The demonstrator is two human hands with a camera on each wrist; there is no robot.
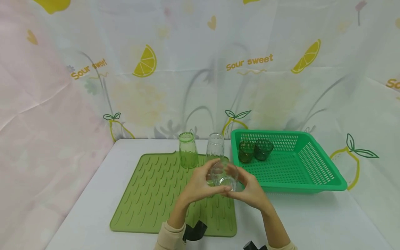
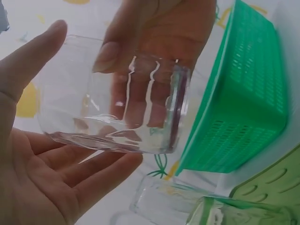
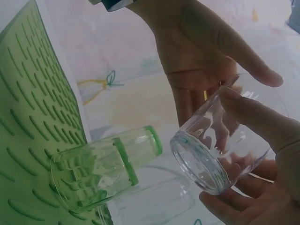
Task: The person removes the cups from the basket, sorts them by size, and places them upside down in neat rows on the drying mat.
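A clear drinking glass [image 1: 224, 173] is held between both hands above the front right of a green ridged drying mat [image 1: 150, 198]. My left hand [image 1: 200, 185] curves round its left side, thumb towards me and fingers behind. From the other side my right hand [image 1: 252, 192] grips it, the thumb [image 3: 255, 115] pressing on the wall in the right wrist view. Tilted, the glass [image 2: 117, 103] shows its thick base in the left wrist view. Behind the hands, a tall green glass [image 1: 188, 151] and a tall clear glass [image 1: 215, 146] stand on the mat.
A green plastic basket [image 1: 318, 187] stands to the right, close to the mat. Two small dark glasses, one brownish green [image 1: 246, 152] and one grey-green [image 1: 263, 150], sit in its back left corner. A lemon-printed cloth [image 1: 193, 86] hangs behind the white table [image 1: 90, 194].
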